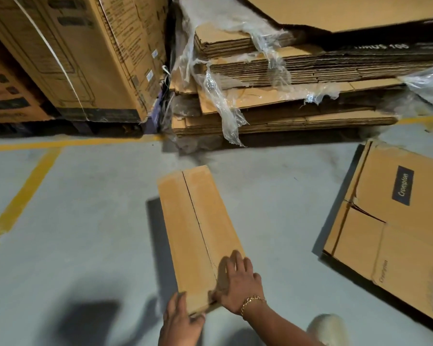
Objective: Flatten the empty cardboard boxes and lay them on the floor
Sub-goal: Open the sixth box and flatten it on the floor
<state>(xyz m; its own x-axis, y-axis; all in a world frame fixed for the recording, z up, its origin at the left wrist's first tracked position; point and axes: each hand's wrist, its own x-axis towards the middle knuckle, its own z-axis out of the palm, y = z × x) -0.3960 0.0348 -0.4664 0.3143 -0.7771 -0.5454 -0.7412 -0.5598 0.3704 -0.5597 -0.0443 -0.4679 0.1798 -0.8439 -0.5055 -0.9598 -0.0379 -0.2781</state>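
A long, narrow brown cardboard box point(198, 226) is held above the grey floor, its top seam running away from me. My right hand point(238, 283), with a gold bracelet on the wrist, grips its near right corner, fingers spread over the top and thumb at the end edge. My left hand point(180, 320) grips the near end from below and the left. A flattened box point(390, 233) with a dark "Crompton" label lies on the floor at the right.
A tall stack of flattened cardboard point(298, 96) wrapped in torn clear plastic stands at the back. Large strapped cartons point(73, 53) fill the back left. Yellow lines point(23, 196) mark the floor. A pale shoe point(328, 328) shows at the bottom right.
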